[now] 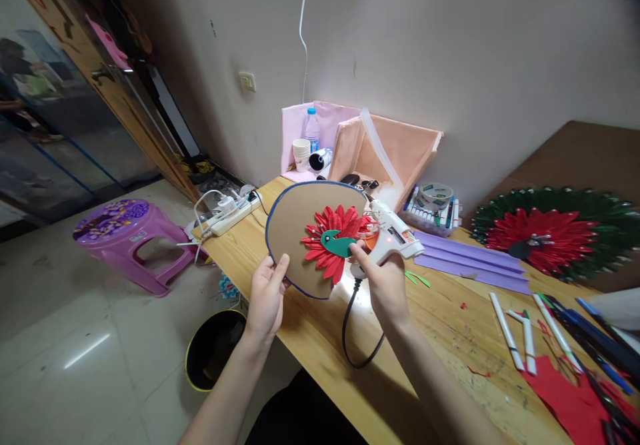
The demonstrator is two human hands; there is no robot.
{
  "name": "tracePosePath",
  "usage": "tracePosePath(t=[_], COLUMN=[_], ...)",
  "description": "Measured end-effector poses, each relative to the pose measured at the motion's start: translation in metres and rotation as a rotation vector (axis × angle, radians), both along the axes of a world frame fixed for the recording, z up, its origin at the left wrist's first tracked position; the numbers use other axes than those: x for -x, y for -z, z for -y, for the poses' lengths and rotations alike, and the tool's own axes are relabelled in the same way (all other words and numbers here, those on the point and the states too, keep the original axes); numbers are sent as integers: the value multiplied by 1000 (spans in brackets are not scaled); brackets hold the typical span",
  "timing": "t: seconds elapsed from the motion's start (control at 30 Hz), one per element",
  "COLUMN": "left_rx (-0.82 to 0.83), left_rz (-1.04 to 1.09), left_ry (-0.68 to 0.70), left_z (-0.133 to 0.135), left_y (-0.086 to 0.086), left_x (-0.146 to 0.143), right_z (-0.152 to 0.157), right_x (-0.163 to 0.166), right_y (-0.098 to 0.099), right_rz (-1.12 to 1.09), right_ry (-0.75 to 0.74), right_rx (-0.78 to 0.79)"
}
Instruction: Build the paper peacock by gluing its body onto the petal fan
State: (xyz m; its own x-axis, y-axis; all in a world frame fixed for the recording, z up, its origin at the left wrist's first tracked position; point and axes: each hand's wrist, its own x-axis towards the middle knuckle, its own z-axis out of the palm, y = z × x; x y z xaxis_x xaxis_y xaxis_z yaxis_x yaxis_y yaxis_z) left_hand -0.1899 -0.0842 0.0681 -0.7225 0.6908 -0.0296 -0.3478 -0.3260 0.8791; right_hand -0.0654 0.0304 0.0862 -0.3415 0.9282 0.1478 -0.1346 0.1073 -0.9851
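Right hand (386,286) pinches green cutout (337,243) pointing left, long axis nearly level; left hand (265,296) grips disc (291,228)

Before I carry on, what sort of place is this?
Likely an indoor craft corner, judging by the glue gun, the round board with red petals, and markers on the wooden table.

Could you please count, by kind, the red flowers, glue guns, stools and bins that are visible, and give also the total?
Red flowers: 2
Glue gun: 1
Stool: 1
Bin: 1
Total: 5
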Motion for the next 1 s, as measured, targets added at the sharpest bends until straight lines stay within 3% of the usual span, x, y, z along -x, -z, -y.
tracePosePath(t=[0.8, 1.0], left_rx=[44, 59], left_rz=[44, 37], left_ry=[-36, -105], left_z=[-2, 2], left_y=[11, 22], left_x=[0, 9], right_z=[3, 2], right_x=[2, 2], right_y=[-2, 14], right_rz=[71, 59], right_ry=[-16, 11], right_rx=[-22, 31])
